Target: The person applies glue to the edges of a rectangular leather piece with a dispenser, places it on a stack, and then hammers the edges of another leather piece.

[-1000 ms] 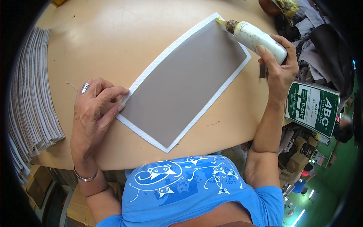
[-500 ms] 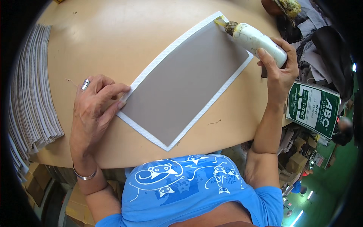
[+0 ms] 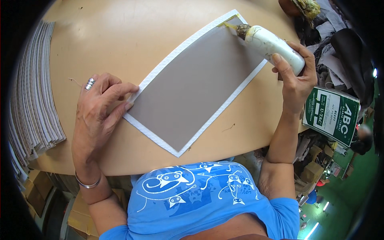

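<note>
A grey, white-bordered panel lies on the worktop. The left hand, grip narrow, touches the panel's left corner, probably steadying it; whether it pinches, I cannot tell. The right hand grips a white bottle, tilted, presumably aiming its tip near the panel's far corner.

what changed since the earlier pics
The white bottle moved slightly left, its tip drawing away from the top corner of the grey panel, where more yellow smear shows. Nothing was let go: the right hand still holds the bottle, the left hand still touches the panel's left end.
</note>
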Demonstrator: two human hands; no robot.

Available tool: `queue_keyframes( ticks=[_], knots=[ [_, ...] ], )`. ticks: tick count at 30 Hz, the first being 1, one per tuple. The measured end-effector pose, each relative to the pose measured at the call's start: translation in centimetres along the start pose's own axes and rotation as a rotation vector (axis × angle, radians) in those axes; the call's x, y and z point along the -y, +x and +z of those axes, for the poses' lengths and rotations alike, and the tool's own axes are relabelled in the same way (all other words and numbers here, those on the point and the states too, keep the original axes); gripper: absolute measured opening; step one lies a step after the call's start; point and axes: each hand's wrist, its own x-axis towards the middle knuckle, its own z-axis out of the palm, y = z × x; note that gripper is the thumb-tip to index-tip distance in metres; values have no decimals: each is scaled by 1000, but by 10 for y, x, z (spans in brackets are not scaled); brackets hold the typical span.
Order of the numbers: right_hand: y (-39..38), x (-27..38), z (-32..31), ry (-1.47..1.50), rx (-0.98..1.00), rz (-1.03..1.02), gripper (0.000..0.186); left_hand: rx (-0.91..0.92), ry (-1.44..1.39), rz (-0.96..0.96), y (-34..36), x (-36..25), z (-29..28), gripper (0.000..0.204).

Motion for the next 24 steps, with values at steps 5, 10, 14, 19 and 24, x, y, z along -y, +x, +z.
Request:
queue_keyframes(
  ticks=[5,10,14,19,24],
  knots=[
    [8,-10,1,58,-78,-11,31,-1,1,-14,0,-1,0,30],
    [-1,-5,1,67,-22,-17,33,-3,-2,-25,-1,-1,1,29],
    [-11,2,4,42,26,-79,35,-10,-14,-35,-1,-1,2,29],
    [-18,7,7,-17,57,-150,38,-43,-18,-43,-1,-1,4,28],
    [-27,18,11,9,92,-153,40,-39,-33,-42,0,-2,2,25]
  ],
)
